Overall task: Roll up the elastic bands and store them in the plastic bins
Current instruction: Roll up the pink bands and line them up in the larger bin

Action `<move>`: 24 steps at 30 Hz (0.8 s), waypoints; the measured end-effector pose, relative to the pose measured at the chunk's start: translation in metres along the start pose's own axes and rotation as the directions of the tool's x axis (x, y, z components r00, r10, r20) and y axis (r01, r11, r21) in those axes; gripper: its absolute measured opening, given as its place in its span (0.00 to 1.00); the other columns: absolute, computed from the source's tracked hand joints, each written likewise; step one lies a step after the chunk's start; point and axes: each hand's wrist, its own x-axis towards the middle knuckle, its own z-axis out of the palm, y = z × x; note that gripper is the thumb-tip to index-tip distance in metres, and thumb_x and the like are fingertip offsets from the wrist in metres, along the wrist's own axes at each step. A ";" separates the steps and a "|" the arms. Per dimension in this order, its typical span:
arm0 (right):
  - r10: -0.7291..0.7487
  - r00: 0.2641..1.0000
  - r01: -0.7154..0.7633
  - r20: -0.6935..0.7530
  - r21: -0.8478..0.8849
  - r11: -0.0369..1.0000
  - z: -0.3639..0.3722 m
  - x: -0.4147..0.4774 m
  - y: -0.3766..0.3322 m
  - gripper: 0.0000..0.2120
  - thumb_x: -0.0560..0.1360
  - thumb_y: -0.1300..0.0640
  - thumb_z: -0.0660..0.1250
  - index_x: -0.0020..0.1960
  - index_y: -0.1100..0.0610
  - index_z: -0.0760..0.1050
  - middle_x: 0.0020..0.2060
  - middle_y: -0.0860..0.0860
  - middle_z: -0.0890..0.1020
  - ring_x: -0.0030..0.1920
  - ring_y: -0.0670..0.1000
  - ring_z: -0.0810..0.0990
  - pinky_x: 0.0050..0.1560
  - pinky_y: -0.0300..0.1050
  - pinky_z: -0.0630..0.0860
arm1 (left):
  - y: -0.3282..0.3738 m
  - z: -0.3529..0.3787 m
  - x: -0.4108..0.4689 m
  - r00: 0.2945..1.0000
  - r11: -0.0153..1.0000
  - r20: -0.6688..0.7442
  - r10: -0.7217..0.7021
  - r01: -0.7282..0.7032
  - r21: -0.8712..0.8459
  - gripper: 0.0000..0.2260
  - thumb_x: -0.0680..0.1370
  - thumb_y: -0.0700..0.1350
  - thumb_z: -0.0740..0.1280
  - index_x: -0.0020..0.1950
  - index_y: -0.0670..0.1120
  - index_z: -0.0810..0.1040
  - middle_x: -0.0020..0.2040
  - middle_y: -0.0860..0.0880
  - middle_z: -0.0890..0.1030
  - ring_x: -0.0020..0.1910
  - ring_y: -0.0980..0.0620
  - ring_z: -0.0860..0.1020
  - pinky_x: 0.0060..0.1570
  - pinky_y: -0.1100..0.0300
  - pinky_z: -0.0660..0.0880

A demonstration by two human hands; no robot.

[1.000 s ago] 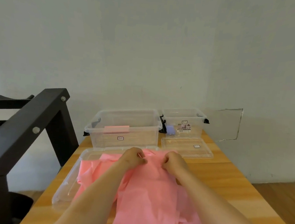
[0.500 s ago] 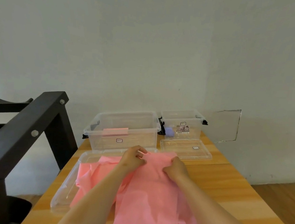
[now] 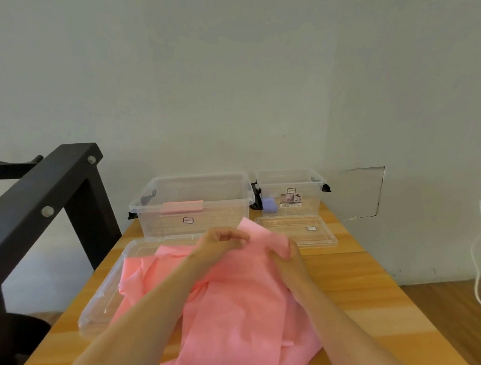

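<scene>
- While the left hand (image 3: pixel 220 242) pinches the far edge of the pink elastic band (image 3: pixel 237 311) with curled fingers, just above frame centre, the right hand (image 3: pixel 288 262) beside it grips a fold of the same band with bent fingers.
- That band lies crumpled and unrolled on the wooden table (image 3: pixel 368 293), from centre to the bottom edge.
- Likely risk: the band is slack and bunched, so a roll started here may come out crooked or loose.
- Likely risk: the band drapes over the left lid (image 3: pixel 103 295) at lower left, near the table edge, so pulling could drag that lid off.
- Count: two hands and one loose band, though its layers may hide more.
- Count: two clear bins side by side above centre, the large bin (image 3: pixel 194 204) and, to its right, the small bin (image 3: pixel 290 186).
- Count: two lids, the right lid (image 3: pixel 296 230) lying flat before the small bin.
- Count: one pink roll (image 3: pixel 182 208) in the large bin, one purple roll (image 3: pixel 269 204) in the small one.
</scene>
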 end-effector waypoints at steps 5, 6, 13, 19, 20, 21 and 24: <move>0.003 1.000 0.001 -0.020 0.206 0.979 -0.015 -0.016 -0.014 0.10 0.74 0.59 0.71 0.52 0.65 0.80 0.44 0.55 0.83 0.43 0.52 0.80 0.43 0.45 0.75 | 0.005 -0.003 -0.008 0.998 0.997 -0.062 -0.008 0.004 -0.071 0.11 0.72 0.30 0.70 0.45 0.46 0.81 0.38 0.49 0.83 0.35 0.51 0.78 0.35 0.63 0.75; -0.012 1.000 0.016 -0.022 0.209 0.978 -0.017 -0.020 -0.016 0.07 0.74 0.60 0.71 0.49 0.63 0.81 0.44 0.55 0.84 0.43 0.52 0.80 0.45 0.46 0.76 | 0.004 -0.004 -0.011 0.998 0.997 -0.055 -0.022 0.018 -0.073 0.12 0.72 0.30 0.71 0.46 0.46 0.81 0.39 0.47 0.82 0.35 0.50 0.78 0.34 0.61 0.74; -0.174 0.984 0.172 0.023 0.083 0.982 -0.025 -0.044 -0.016 0.03 0.76 0.61 0.69 0.45 0.59 0.81 0.39 0.51 0.83 0.40 0.49 0.80 0.40 0.39 0.74 | -0.015 -0.003 -0.037 0.986 0.988 -0.165 -0.030 0.005 -0.153 0.07 0.75 0.32 0.69 0.44 0.44 0.81 0.32 0.50 0.80 0.28 0.55 0.74 0.23 0.65 0.69; -0.141 0.990 0.140 0.022 0.043 0.989 -0.022 -0.053 -0.001 0.02 0.76 0.59 0.70 0.48 0.57 0.78 0.40 0.47 0.79 0.42 0.47 0.77 0.41 0.37 0.70 | -0.034 -0.007 -0.055 0.981 0.995 -0.186 -0.061 0.044 -0.094 0.07 0.73 0.35 0.73 0.48 0.44 0.80 0.31 0.50 0.78 0.25 0.56 0.71 0.23 0.65 0.69; -0.124 0.992 0.121 0.029 0.066 0.990 -0.022 -0.051 -0.001 0.02 0.75 0.60 0.70 0.47 0.56 0.79 0.41 0.47 0.80 0.43 0.47 0.77 0.43 0.38 0.70 | -0.037 -0.009 -0.055 0.984 0.993 -0.165 -0.062 0.044 -0.109 0.06 0.72 0.35 0.73 0.45 0.43 0.79 0.31 0.48 0.78 0.26 0.55 0.71 0.24 0.65 0.69; -0.105 0.994 0.101 0.042 0.089 0.991 -0.022 -0.048 -0.001 0.02 0.75 0.61 0.69 0.46 0.56 0.79 0.40 0.48 0.80 0.43 0.49 0.78 0.44 0.40 0.70 | -0.038 -0.011 -0.054 0.988 0.992 -0.143 -0.053 0.035 -0.122 0.05 0.73 0.35 0.73 0.44 0.42 0.79 0.31 0.48 0.78 0.26 0.54 0.71 0.25 0.65 0.69; -0.058 0.996 0.048 0.071 0.139 0.989 -0.021 -0.038 0.001 0.09 0.74 0.65 0.68 0.37 0.55 0.79 0.35 0.51 0.79 0.40 0.52 0.77 0.41 0.44 0.68 | -0.044 -0.014 -0.048 0.997 0.993 -0.077 -0.008 -0.002 -0.121 0.05 0.76 0.36 0.69 0.42 0.42 0.75 0.27 0.49 0.73 0.23 0.55 0.67 0.22 0.67 0.65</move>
